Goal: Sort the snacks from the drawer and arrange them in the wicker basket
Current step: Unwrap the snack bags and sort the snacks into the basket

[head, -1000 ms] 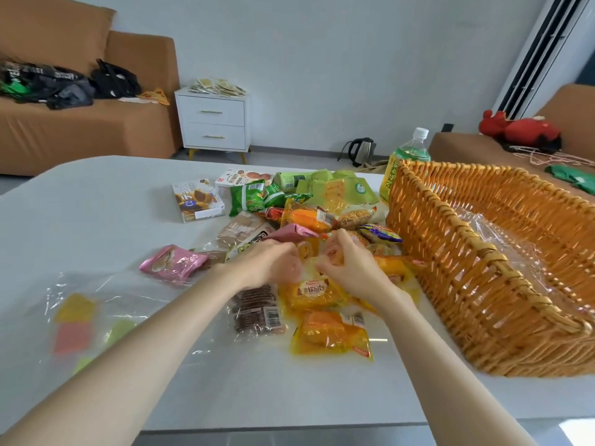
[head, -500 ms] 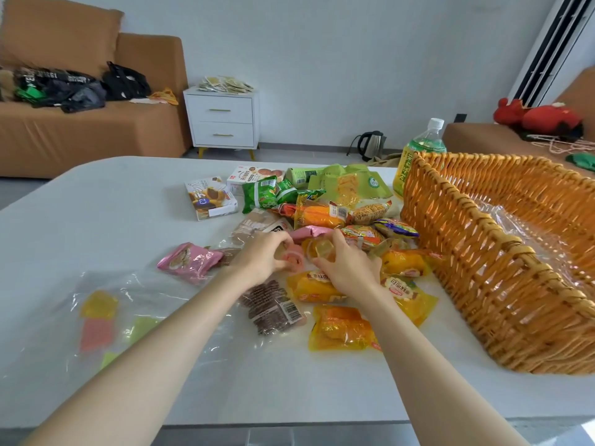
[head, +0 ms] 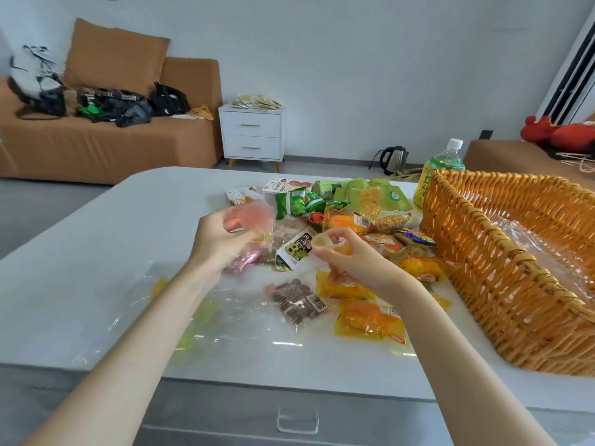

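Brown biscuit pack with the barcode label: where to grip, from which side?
Probably from above: the brown biscuit pack lies flat on the table, so pinch its thin film edge on the left, away from the yellow snack packs crowding its right.

Little could be read. A white-and-black snack packet [head: 294, 249] on the tabletop [head: 96, 252] bore a large yellow-green "8" below characters too blurred to read. The brown biscuit packet [head: 297, 302] carried a barcode label, its digits illegible. Print on the bottle [head: 426, 185] and on the black bag [head: 109, 99] stayed unreadable.
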`<state>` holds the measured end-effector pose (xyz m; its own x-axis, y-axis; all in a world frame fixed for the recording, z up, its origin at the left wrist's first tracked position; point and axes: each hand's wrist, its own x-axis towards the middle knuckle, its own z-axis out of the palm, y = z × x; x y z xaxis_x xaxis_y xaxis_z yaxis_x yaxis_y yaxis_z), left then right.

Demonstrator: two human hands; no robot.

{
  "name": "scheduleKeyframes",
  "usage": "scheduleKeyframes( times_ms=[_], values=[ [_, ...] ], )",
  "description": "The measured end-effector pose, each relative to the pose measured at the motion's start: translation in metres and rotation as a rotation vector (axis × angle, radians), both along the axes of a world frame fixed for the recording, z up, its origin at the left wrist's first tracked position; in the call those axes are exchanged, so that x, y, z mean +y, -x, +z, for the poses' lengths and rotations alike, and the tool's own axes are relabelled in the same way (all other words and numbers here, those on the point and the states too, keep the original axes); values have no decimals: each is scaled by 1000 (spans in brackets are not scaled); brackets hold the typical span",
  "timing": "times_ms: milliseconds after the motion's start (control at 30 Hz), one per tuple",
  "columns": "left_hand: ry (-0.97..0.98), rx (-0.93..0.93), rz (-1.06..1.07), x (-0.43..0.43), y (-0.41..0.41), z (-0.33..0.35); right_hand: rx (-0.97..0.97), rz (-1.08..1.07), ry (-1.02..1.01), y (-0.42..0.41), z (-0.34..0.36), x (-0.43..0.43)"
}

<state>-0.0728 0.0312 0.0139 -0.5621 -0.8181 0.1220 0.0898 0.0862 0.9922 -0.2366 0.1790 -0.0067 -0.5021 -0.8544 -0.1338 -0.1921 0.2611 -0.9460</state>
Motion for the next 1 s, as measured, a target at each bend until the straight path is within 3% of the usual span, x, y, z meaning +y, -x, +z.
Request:
scheduleKeyframes(
  times_ms=[67, 167, 367, 467, 567, 633, 800, 933, 1000],
  values=[
    [-33, 26, 19, 9, -29, 4, -35, 150, -132, -16, 2, 3],
    [-111, 63, 16, 18, -62, -3, 59, 330, -311, -47, -5, -8],
    [-293, 46, 85, 10, -101, -14, 229, 338, -342, -84, -38, -54],
    [-329, 71, 112, 1, -115, -17, 113, 277, -234, -103, -52, -80],
    [-353, 95, 158, -9, -124, -19, -214, 364, -145, -114, -59, -98],
    [-362, 111, 160, -14, -126, -19, -292, 424, -162, -112, -57, -100],
    [-332, 99, 114, -5, -113, -17, -87, 347, -162, -84, -49, -81],
    [-266, 59, 40, 10, -90, -18, 576, 54, -173, -55, -44, -60],
    [-195, 8, -19, 17, -78, -20, 673, -16, -157, -50, -47, -53]
  ],
)
